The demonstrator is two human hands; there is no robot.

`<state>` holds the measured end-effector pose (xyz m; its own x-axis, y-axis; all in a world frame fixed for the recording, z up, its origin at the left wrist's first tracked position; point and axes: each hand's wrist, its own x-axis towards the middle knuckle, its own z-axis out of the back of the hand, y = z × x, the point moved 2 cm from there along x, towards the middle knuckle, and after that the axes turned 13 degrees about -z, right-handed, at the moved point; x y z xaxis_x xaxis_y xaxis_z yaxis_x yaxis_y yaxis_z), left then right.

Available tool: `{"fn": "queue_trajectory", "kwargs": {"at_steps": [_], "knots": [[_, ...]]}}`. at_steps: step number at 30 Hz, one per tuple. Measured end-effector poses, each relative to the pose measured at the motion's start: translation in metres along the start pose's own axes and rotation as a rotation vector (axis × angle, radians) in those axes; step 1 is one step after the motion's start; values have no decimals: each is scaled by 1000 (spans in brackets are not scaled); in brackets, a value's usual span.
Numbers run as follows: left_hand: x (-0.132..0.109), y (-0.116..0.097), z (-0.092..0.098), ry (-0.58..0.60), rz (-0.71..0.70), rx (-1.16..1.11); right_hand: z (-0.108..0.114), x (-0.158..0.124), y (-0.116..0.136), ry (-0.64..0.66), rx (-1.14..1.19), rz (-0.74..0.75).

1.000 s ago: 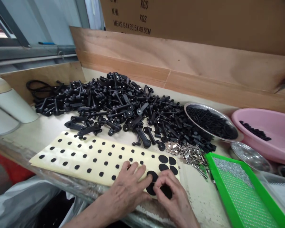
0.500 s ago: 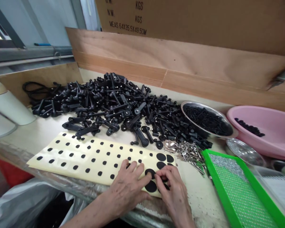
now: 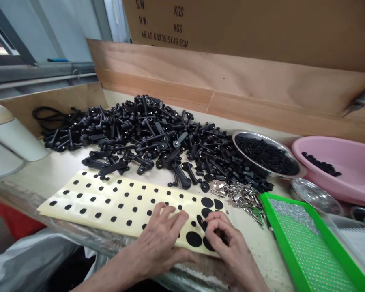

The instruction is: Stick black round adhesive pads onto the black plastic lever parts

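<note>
A pale yellow sheet point(image 3: 88, 221) with rows of small black dots lies near the table's front edge. Large black discs point(image 3: 194, 239) remain stuck at its right end. My left hand point(image 3: 162, 239) rests on the sheet with its fingers apart, holding nothing. Just right of it, my right hand point(image 3: 228, 241) pinches a black round sticker point(image 3: 202, 222), which is tilted up off the sheet. A small black dot shows on the sheet beside that sticker.
Black lever-like parts point(image 3: 140, 134) form a big heap behind the sheet. To the right are thin metal pieces point(image 3: 239, 198), a steel bowl point(image 3: 267, 156), a pink basin point(image 3: 346, 162) and a green tray point(image 3: 310, 239). White cylinders point(image 3: 21, 138) stand at the left.
A black disc has come up off the sheet in my right hand, which has moved slightly right. My left hand's fingers have drawn back from that spot.
</note>
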<state>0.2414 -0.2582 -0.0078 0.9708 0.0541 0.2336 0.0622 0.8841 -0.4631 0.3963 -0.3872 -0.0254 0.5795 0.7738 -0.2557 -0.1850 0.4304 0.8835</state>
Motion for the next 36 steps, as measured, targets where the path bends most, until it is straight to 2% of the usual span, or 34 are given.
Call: {"fn": "queue_trajectory", "kwargs": {"at_steps": [3,6,7,9,12,15,20,23,25,28,30,33,36], "knots": [[8,5,7,-79,144,-261,4,1,11,81,167,-34],[20,10,12,-230,279,-562,0,5,21,170,273,-37],[24,11,14,-283,334,-648,-2,7,22,144,298,-37],[30,14,16,-378,468,-810,-5,14,20,8,364,-48],[35,16,16,-454,621,-1016,-11,21,14,-192,472,-82],[37,16,15,-485,659,-1111,-16,23,13,-209,457,-90],[40,15,14,-449,686,-1043,-16,26,16,-191,334,-12],[40,14,15,-431,592,-920,-17,24,20,-258,268,54],[40,16,16,-453,486,-740,-20,18,25,-372,184,166],[43,29,18,-518,398,-298,-23,7,33,-568,103,381],[49,44,16,-469,379,-59,-21,5,32,-644,145,451],[62,68,12,-338,362,-15,-14,9,21,-695,244,405],[69,78,20,-337,354,-99,-8,15,11,-662,261,321]]}}
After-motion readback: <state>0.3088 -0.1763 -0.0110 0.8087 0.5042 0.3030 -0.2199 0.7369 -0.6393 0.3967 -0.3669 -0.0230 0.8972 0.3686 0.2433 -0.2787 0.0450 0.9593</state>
